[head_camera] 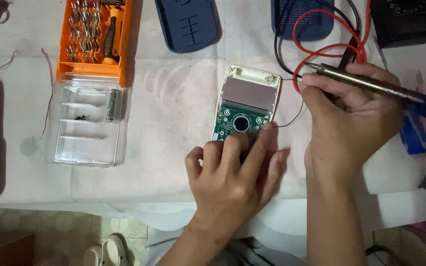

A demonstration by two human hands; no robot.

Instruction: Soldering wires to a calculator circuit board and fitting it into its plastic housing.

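An opened white device shell (250,79) lies on the pale tablecloth with its green circuit board (240,122) and grey display back facing up. My left hand (232,175) presses down on the lower end of the board, fingers spread over it. My right hand (353,116) grips a soldering iron (366,83) with a metal shaft and blue handle. Its tip points left, just off the shell's upper right corner. A thin black wire (292,118) runs from the board's right side toward that hand.
An orange screwdriver-bit case (94,39) with its clear lid (87,125) open stands at the left. Two dark blue covers (188,22) lie at the back. Red and black leads (321,44) loop at the back right beside a black box (405,19). The table's front edge runs below my hands.
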